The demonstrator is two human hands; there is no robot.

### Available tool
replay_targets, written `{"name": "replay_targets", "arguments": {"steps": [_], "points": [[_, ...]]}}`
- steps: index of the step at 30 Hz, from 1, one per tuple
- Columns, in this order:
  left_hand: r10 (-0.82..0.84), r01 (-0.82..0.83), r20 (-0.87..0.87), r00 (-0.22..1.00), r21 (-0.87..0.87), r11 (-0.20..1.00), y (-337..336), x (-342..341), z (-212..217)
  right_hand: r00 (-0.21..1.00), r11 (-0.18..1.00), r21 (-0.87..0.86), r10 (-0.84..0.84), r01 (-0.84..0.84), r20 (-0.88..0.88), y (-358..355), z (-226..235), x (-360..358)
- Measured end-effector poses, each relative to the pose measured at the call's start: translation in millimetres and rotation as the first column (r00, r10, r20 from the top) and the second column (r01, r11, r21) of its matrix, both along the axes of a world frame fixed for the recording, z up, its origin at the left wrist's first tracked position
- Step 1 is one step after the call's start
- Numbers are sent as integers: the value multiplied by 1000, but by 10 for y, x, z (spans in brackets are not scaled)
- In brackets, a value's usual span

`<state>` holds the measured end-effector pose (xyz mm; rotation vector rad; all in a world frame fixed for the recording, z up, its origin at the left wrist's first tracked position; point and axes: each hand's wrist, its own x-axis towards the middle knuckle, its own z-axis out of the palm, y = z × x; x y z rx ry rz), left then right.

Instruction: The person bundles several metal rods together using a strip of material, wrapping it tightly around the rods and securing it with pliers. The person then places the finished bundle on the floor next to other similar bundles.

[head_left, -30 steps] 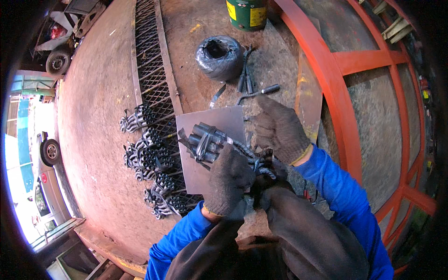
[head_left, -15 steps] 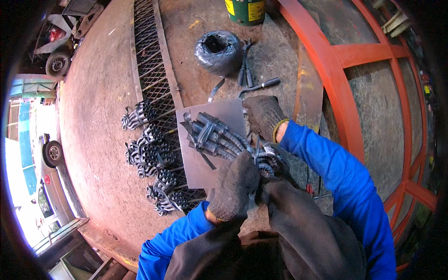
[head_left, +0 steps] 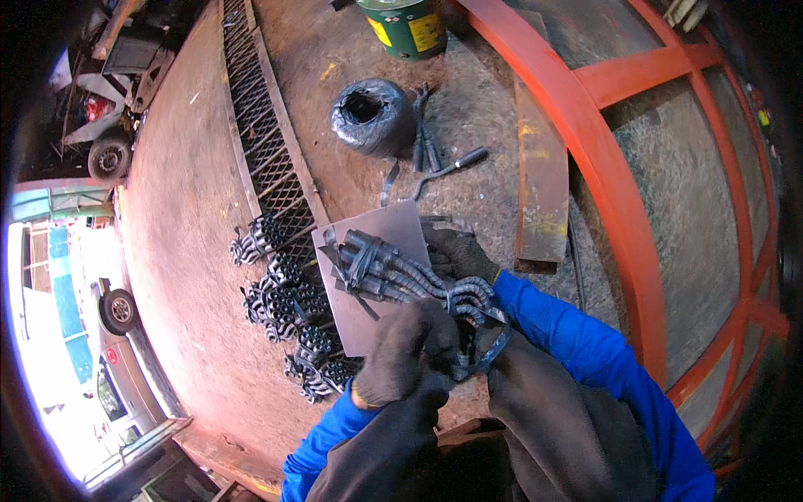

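Note:
A bundle of bent, ribbed metal rods (head_left: 401,268) with dark sleeved ends lies across a flat grey plate (head_left: 347,322) on my lap. Black strip (head_left: 361,259) is tied round its sleeved end. A loose loop of strip (head_left: 493,353) hangs at the bent end, over my knees. My left hand (head_left: 406,347), in a dark knitted glove, is closed beside the bend, seemingly on the strip. At the far right side of the bundle is my gloved right hand (head_left: 460,253), its fingers blurred and partly hidden.
Several tied rod bundles (head_left: 284,293) lie on the floor at left, beside a metal floor grating (head_left: 272,159). Beyond my hands stand a wrapped roll of black strip (head_left: 368,121) and a green bucket (head_left: 406,29); loose sleeved rods (head_left: 447,166) lie near the roll. A red-orange metal frame (head_left: 602,142) rises at right.
My right hand has come down and in closer against the bundle. The loop of strip now shows over my knees. The view has shifted a little; the bundle stays on the plate.

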<state>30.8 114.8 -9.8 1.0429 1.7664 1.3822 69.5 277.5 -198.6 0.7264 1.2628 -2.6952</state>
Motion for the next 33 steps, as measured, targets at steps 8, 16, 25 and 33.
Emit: {"name": "replay_targets", "arguments": {"steps": [8,16,25,33], "points": [[-477,168,-621,623,-489,856,341,-960,671,869,527,850,430,-21,-246,-87,-327,110],[-664,485,-614,426,-465,741,588,-529,-124,929,744,667,262,-21,-263,-262,-25,666],[-412,107,-766,493,-417,903,518,-290,-248,973,697,692,-36,188,-227,-308,442,1029],[-262,-65,-793,549,-354,933,626,-314,-288,889,251,853,100,-457,447,86,1609,1093]]}}
